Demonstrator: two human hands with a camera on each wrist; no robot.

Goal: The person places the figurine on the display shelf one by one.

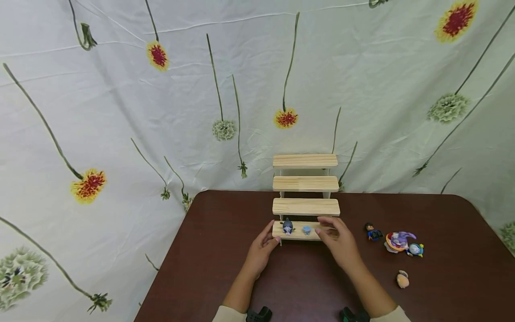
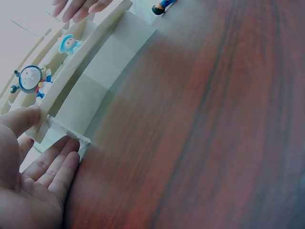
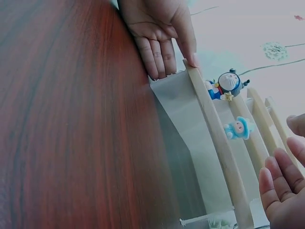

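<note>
A tiered wooden display stand (image 1: 306,206) with pale step boards stands at the back of the table. On its lowest board sit a figurine with a dark hood (image 1: 287,227) and, to its right, a smaller light-blue figurine (image 1: 307,230). My left hand (image 1: 259,255) holds the left end of that board, thumb at the front corner, while its other fingers lie relaxed below in the left wrist view. Over the board's right end is my right hand (image 1: 342,243), fingers loosely bent, with nothing in its grasp. The light-blue figurine (image 3: 238,128) stands apart from its fingertips.
Right of the stand lie a dark-haired toy figure (image 1: 373,232), a purple toy (image 1: 398,241) and a small blue-and-yellow toy (image 1: 415,250). A tan toy (image 1: 403,279) is nearer the front. Behind the brown table (image 1: 462,286) hangs a flower-printed cloth (image 1: 249,53).
</note>
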